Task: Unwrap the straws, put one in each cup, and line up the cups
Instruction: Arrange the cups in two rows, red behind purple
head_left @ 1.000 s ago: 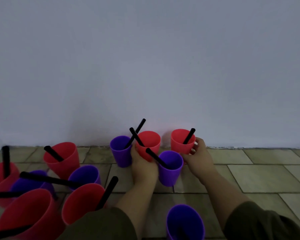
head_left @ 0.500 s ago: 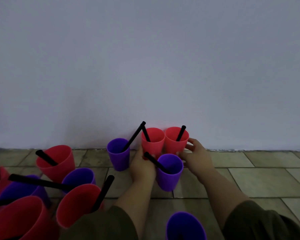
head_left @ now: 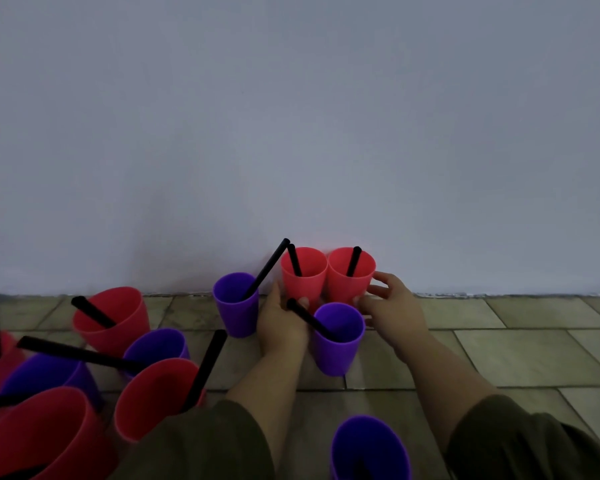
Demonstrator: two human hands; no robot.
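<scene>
Two red cups stand side by side against the wall, each with a black straw: the left red cup (head_left: 303,277) and the right red cup (head_left: 352,277). My left hand (head_left: 281,323) grips the left one low down, thumb on its front. My right hand (head_left: 392,306) curls its fingers round the side of the right one. Between my hands, just in front, stands a purple cup (head_left: 338,341) with a straw leaning left. To the left of my left hand, another purple cup (head_left: 236,306) holds a long slanting straw.
A cluster of red and purple cups (head_left: 118,320) with black straws crowds the tiled floor (head_left: 516,348) at the lower left. One more purple cup (head_left: 369,448) stands near the bottom edge between my forearms. The grey wall (head_left: 291,133) rises right behind the red cups.
Both hands have pushed the two red cups back toward the wall and together; the gap between them has closed and they now stand side by side.
</scene>
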